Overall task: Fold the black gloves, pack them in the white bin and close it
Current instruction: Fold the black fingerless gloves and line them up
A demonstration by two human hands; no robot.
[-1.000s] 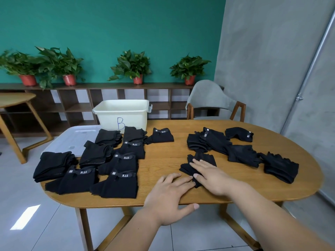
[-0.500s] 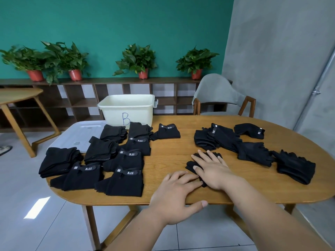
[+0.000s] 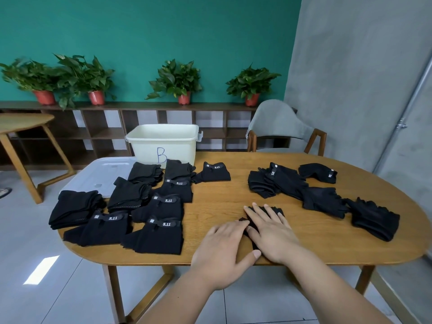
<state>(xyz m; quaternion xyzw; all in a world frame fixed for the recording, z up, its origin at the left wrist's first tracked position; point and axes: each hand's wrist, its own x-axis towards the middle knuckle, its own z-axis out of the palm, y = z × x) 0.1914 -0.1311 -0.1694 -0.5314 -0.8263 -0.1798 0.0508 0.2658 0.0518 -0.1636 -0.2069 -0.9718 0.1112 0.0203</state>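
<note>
Left grip (image 3: 222, 249) and right grip (image 3: 268, 235), fingers straight, press the lower-centre glove (image 3: 274, 209) flat; released carelessly, its fold could spring open.

The left hand (image 3: 222, 249) and right hand (image 3: 271, 235) are bare, and so are the forearms (image 3: 339, 293) as far as shows, with nails (image 3: 257, 254) short and plain.

Black gloves (image 3: 161, 238) before open white bin (image 3: 149, 146)

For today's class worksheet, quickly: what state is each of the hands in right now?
Left hand: open, fingers flat, tips at the edge of the black glove.
Right hand: open, pressing flat on that glove.
</note>
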